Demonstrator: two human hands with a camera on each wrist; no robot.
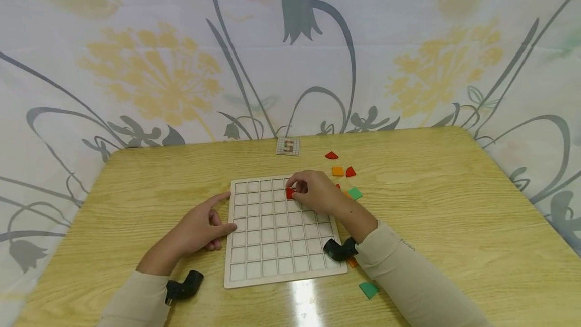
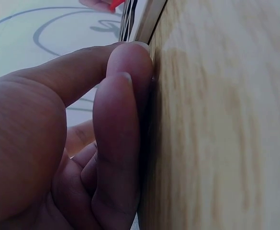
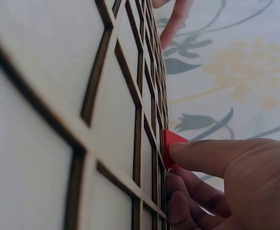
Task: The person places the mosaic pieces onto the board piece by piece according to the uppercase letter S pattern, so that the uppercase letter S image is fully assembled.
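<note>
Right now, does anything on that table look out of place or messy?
Mostly tidy. One orange piece lies half tucked under the grid board's lower right edge, and a green piece sits apart from the loose cluster beyond the right hand.

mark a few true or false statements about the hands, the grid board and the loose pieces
1. The right hand pinches a red piece over the board. True.
2. The left hand holds a green piece. False: it holds nothing; its fingers touch the board's left edge.
3. A small card marked S lies beyond the board. True.
4. Every cell of the board is filled. False: the cells in view look empty, apart from where the red piece is.
5. Loose pieces lie to the left of the board. False: those in view, like the orange piece, lie on its right.
</note>
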